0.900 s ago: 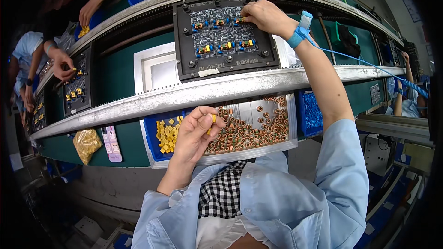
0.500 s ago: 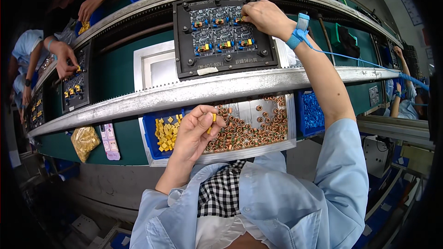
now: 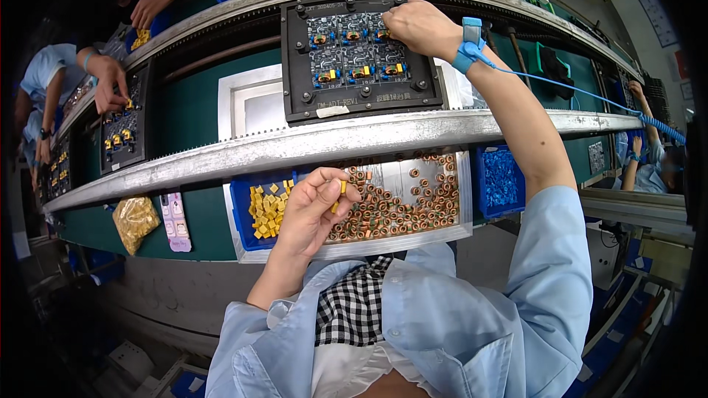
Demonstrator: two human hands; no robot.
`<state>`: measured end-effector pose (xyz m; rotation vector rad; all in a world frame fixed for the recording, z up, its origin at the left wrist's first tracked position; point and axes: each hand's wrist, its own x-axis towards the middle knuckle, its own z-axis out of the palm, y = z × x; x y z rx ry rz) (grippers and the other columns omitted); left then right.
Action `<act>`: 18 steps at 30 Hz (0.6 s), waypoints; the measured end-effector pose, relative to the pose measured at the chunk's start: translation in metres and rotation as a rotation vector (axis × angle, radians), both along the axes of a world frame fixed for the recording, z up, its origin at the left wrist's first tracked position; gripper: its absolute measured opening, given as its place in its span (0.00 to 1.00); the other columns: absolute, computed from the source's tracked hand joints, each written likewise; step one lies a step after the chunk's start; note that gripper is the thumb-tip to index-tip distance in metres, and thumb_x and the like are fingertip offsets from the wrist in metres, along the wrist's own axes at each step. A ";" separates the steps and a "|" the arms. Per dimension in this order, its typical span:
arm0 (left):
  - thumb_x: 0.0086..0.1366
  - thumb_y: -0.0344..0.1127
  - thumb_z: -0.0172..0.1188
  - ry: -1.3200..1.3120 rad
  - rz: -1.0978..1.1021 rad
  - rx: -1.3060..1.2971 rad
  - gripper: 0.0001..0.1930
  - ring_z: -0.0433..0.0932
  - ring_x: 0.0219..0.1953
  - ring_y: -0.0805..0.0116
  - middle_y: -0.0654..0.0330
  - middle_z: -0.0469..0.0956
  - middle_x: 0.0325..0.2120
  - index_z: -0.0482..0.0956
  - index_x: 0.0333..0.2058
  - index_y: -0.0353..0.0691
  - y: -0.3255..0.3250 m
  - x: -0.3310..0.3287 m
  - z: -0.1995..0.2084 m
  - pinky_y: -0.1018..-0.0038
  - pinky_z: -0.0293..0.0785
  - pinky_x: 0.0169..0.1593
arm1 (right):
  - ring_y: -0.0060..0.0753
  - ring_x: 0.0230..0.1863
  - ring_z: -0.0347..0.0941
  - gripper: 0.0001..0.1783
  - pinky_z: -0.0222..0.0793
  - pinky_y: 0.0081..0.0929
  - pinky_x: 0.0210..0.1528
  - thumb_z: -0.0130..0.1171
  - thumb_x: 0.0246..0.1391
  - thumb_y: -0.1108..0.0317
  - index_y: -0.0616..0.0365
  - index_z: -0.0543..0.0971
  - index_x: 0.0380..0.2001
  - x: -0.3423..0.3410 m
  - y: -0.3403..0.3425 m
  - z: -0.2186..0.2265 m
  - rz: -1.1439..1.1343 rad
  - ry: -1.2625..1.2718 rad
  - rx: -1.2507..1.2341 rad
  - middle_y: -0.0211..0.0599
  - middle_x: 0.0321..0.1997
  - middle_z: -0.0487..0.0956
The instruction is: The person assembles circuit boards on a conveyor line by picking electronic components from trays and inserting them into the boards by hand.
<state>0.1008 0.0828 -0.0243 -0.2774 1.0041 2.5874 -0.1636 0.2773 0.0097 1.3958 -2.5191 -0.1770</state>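
My left hand (image 3: pixel 313 210) is closed in a pinch over the parts tray, with small yellow box capacitors (image 3: pixel 341 190) between its fingers. My right hand (image 3: pixel 422 28) reaches to the upper right circuit board (image 3: pixel 389 35) in a black fixture (image 3: pixel 291 96). Its fingertips are pressed together at that board's edge, beside a copper-wound coil and a yellow part; what they grip, if anything, is hidden. Several such boards sit in the fixture, carrying coils, blue parts and yellow capacitors. A blue wrist strap (image 3: pixel 470 48) with a cord is around my right wrist.
A blue bin (image 3: pixel 240 210) of yellow capacitors stands left of a metal tray (image 3: pixel 463 210) of copper coils. At right is a bin of blue parts (image 3: pixel 501 177). Metal rails (image 3: pixel 332 136) cross the bench. A bag (image 3: pixel 136 222) and phone (image 3: pixel 175 222) lie left. A co-worker's hand (image 3: pixel 110 81) works at another fixture.
The view has shifted slightly. My right hand's fingertips have moved a little left and up at the same board; my left hand keeps its pinch. The co-worker's hand at left has shifted.
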 end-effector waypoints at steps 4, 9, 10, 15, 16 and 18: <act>0.64 0.31 0.51 -0.007 0.003 -0.012 0.08 0.64 0.19 0.78 0.50 0.77 0.29 0.70 0.41 0.36 0.002 0.000 0.001 0.90 0.55 0.20 | 0.41 0.28 0.76 0.04 0.70 0.33 0.34 0.60 0.41 0.72 0.60 0.78 0.24 -0.007 0.002 0.000 -0.030 -0.150 -0.056 0.36 0.25 0.79; 0.64 0.30 0.51 0.021 0.010 0.049 0.08 0.65 0.21 0.78 0.52 0.76 0.30 0.71 0.40 0.35 0.001 -0.001 0.004 0.89 0.58 0.23 | 0.40 0.28 0.75 0.12 0.70 0.33 0.34 0.63 0.41 0.70 0.59 0.79 0.33 -0.014 0.010 -0.010 -0.155 -0.493 -0.284 0.36 0.26 0.79; 0.63 0.29 0.51 0.024 0.019 0.056 0.08 0.66 0.22 0.78 0.53 0.76 0.29 0.71 0.40 0.34 0.002 -0.003 0.005 0.88 0.59 0.24 | 0.40 0.29 0.75 0.15 0.70 0.32 0.33 0.63 0.42 0.69 0.59 0.79 0.37 -0.017 0.013 -0.013 -0.173 -0.560 -0.312 0.36 0.28 0.79; 0.62 0.26 0.52 0.037 0.138 0.047 0.09 0.65 0.26 0.78 0.55 0.71 0.31 0.72 0.40 0.30 -0.006 -0.016 0.008 0.87 0.59 0.25 | 0.31 0.24 0.70 0.17 0.68 0.24 0.28 0.62 0.44 0.68 0.59 0.77 0.40 0.026 0.003 0.037 -0.183 -0.285 -0.665 0.38 0.29 0.77; 0.61 0.26 0.53 0.030 0.155 0.061 0.10 0.66 0.26 0.77 0.56 0.72 0.31 0.72 0.41 0.29 -0.005 -0.021 0.009 0.87 0.62 0.26 | 0.30 0.24 0.69 0.16 0.67 0.23 0.28 0.63 0.44 0.68 0.60 0.77 0.39 0.037 0.004 0.042 -0.155 -0.366 -0.784 0.37 0.29 0.77; 0.60 0.25 0.55 0.005 0.202 0.053 0.11 0.68 0.26 0.77 0.56 0.73 0.31 0.72 0.41 0.29 -0.009 -0.029 0.009 0.87 0.64 0.26 | 0.29 0.25 0.69 0.13 0.67 0.23 0.29 0.63 0.42 0.70 0.64 0.78 0.33 0.080 -0.025 0.055 -0.101 -0.604 -0.828 0.36 0.27 0.77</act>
